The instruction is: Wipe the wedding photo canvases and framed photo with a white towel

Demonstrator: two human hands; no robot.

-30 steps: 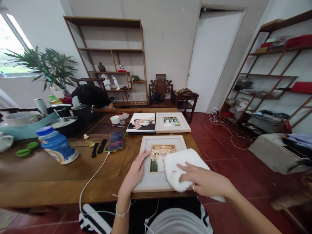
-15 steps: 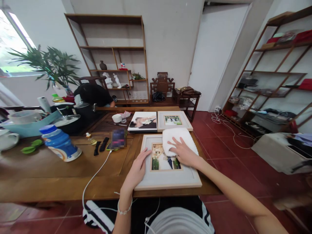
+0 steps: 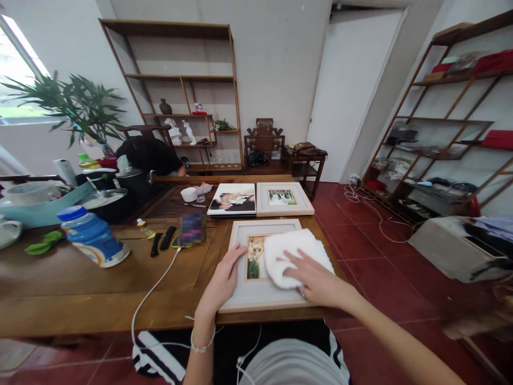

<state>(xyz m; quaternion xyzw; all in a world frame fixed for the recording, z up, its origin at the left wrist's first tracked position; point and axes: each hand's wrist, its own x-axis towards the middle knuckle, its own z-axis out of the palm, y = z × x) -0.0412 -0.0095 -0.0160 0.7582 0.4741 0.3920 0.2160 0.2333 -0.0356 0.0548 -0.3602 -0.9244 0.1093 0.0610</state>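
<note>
A light wooden picture frame (image 3: 238, 305) with a grey-white mat lies flat at the table's near edge. A small photo (image 3: 253, 259) sits in its middle, its right part covered. My left hand (image 3: 224, 275) rests along the frame's left side, fingers stretched out over the border. With fingers spread, my right hand (image 3: 316, 278) holds a fluffy white cloth (image 3: 296, 243) down on the frame's right half. The palm hides the cloth's lower edge.
Behind lie a second framed picture (image 3: 262, 200) and a photo book (image 3: 215, 206). To the left are a phone (image 3: 192, 227) on a white cable (image 3: 154, 294), black straps (image 3: 168, 238) and a blue-capped bottle (image 3: 94, 238). A person (image 3: 150, 155) bends low across the table.
My right hand has moved the cloth down toward me, from the frame's upper right to its right middle, covering more of the photo. My left hand stays on the left side.
</note>
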